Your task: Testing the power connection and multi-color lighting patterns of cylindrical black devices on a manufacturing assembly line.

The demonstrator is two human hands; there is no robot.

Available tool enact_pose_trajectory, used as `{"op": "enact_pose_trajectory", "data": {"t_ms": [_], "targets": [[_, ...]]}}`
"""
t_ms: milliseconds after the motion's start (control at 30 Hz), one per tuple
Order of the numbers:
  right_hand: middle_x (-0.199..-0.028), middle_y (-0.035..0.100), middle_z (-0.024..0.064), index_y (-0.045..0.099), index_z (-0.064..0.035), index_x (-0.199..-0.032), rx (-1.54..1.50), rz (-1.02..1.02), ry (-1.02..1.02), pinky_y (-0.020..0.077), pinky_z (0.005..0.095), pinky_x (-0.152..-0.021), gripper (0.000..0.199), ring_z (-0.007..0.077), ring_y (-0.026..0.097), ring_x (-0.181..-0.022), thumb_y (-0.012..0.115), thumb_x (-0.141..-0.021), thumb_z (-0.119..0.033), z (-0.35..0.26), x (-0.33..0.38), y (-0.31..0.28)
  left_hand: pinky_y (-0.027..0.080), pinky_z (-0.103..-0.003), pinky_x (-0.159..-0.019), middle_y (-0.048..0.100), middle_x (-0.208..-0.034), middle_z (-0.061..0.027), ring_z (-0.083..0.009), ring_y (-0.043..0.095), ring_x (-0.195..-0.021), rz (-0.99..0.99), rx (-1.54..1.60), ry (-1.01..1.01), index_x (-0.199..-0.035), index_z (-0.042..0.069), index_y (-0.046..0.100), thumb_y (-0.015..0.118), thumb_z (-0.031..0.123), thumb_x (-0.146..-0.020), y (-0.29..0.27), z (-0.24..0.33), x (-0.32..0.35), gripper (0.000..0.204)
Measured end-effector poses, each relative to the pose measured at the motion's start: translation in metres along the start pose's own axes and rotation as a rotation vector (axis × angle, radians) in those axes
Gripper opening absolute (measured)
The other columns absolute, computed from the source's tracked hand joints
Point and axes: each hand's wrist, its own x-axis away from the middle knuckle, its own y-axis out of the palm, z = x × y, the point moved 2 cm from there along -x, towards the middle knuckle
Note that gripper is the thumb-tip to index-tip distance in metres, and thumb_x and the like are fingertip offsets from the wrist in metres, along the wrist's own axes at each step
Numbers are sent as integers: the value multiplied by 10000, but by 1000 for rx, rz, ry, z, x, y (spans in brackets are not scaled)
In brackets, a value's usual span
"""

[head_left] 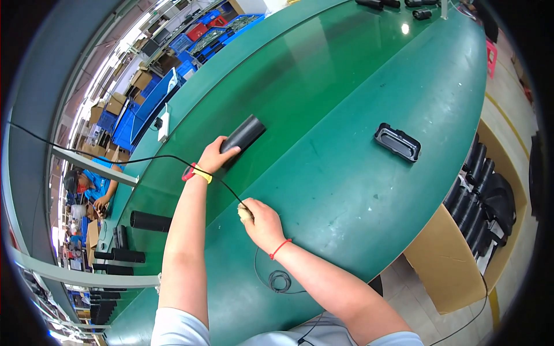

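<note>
My left hand [217, 157] is closed around the lower end of a black tube [245, 134], tilted over the green belt. Nearer to me, my right hand [262, 224] is closed above the worktop, with a pale yellowish patch at its fingertips. A black cable [173, 156] comes in from the left, passes by my left wrist and runs to the fingers of my right hand; what else they hold is hidden. On the worktop to the right lies a black oblong tray-like part [398, 142] with a raised rim.
More black tubes [151, 221] lie along the belt at left. A thin coiled wire [279, 281] rests by my right forearm. An open cardboard box [441, 262] of black parts stands at right. Beyond the belt, a person in blue [99, 183] works; a metal frame [95, 164] crosses at left.
</note>
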Motion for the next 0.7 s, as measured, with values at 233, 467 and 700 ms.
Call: {"op": "enact_pose_trajectory", "data": {"t_ms": [233,467,700], "targets": [[-763,574,62,534,-43,-902,-42,74,-67,409,286,-593,160,190,512,-622,513,-751,5,3,1,-1,472,-309,-710,597,-880,-122,-232,583,-752,80,417,-55,-1041,-12,495,559,257,-831,-1,-6,79,348],[-789,588,57,546,-18,-919,-523,-38,283,419,213,-627,113,119,527,-671,517,-810,-24,5,-7,-2,475,-387,-801,514,-1089,-158,-227,531,-944,161,1809,-174,-1218,-2,390,454,375,-886,20,-7,209,506],[-864,586,86,550,-22,-907,-849,-354,440,409,200,-635,95,121,514,-686,555,-824,-69,2,11,5,461,-408,-831,496,-1114,-152,-235,528,-943,82,2223,28,-1230,13,376,476,365,-876,32,12,245,509]]}}
